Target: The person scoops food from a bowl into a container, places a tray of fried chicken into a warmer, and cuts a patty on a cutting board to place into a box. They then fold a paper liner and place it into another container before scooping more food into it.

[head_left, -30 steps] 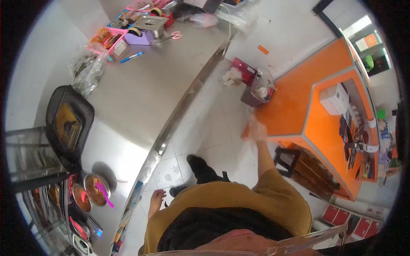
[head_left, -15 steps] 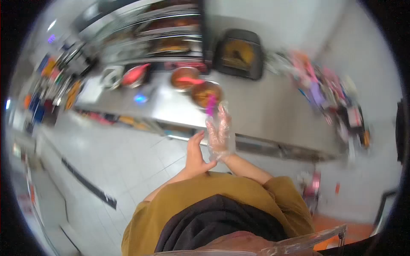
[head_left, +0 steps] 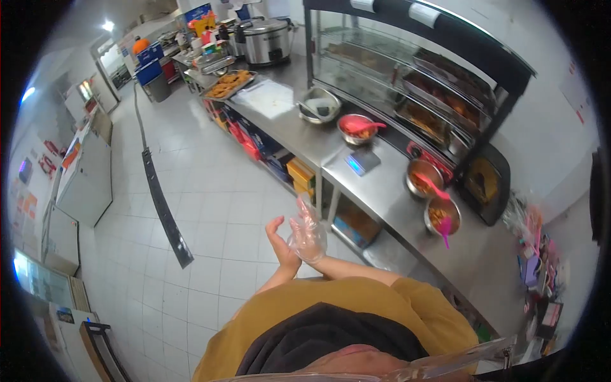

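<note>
My right hand (head_left: 308,237) wears a clear plastic glove (head_left: 316,242) that sits loose and wrinkled around the palm and wrist. Its fingers are stretched upward and apart, with nothing held in them. My left hand (head_left: 282,245) is bare and close beside it, fingers extended; its inner side is partly hidden behind the gloved hand. Both hands are in front of my chest, over the tiled floor, left of the steel counter (head_left: 331,167).
On the counter stand metal bowls with food (head_left: 442,213), pink spoons (head_left: 433,186), a small scale (head_left: 361,162) and a glass display case (head_left: 394,76). Farther back are a tray of fried food (head_left: 230,84) and a large cooker (head_left: 266,41). A dark strip (head_left: 162,207) crosses the view.
My view has swung left along the counter, so the bowls now appear farther right. Both hands have moved from in front of the bowls to over the floor, still close together.
</note>
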Demonstrator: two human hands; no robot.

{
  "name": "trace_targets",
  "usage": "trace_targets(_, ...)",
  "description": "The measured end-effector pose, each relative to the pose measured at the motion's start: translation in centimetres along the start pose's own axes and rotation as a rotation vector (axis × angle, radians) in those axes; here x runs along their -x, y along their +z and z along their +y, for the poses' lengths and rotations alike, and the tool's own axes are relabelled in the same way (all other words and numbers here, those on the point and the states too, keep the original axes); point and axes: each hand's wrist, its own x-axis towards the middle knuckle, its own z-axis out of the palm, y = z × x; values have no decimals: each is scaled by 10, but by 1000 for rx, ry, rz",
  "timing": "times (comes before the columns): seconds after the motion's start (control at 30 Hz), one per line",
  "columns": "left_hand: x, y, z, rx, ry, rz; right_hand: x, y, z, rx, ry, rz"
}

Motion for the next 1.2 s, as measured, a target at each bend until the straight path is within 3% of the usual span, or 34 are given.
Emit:
trace_targets(0.1,-25,2,-23,-31,51,-88,-33,19,15,-103,200,-46)
trace_targets(0.23,-98,36,-51,-108,49,-91,-85,37,54,223,-32,-50)
trace_targets(0.3,-164,73,-63,-36,-58,1,-127,56,78,-111,-71,33)
trace_targets(0.4,-238,113,-92,-220,152,-48,-198,58,108,-319,-65,5)
trace_targets(0.43,-258,126,-101,-221,123,-79,-222,55,116,-318,-34,-55)
trace_targets(0.53,-291,151,-129,-263,53,-156,-266,48,150,109,81,-489)
trace_targets(0.57,-301,158,-137,-293,63,-170,-274,44,154,-230,159,-419)
trace_targets(0.67,-346,172,-163,-278,-19,-145,-302,52,190,-188,-102,-445)
trace_targets(0.7,-363,172,-172,-257,-73,-129,-300,53,193,-99,-65,-456)
trace_targets(0.77,-415,164,-180,-139,-72,108,-314,47,182,-572,92,-611)
trace_targets(0.8,-441,153,-187,-177,-94,89,-324,46,178,-812,164,-676)
trace_targets(0.93,-461,149,-192,-281,-62,-82,-366,55,179,76,-201,-270)
trace_targets(0.97,-453,151,-197,-381,-77,-192,-379,62,183,23,-185,-319)
trace_targets(1.1,-434,158,-238,12,-318,-405,-428,100,208,-140,-106,-503)
trace_targets(1.2,-451,139,-255,135,-415,-430,-466,124,219,116,-352,-394)
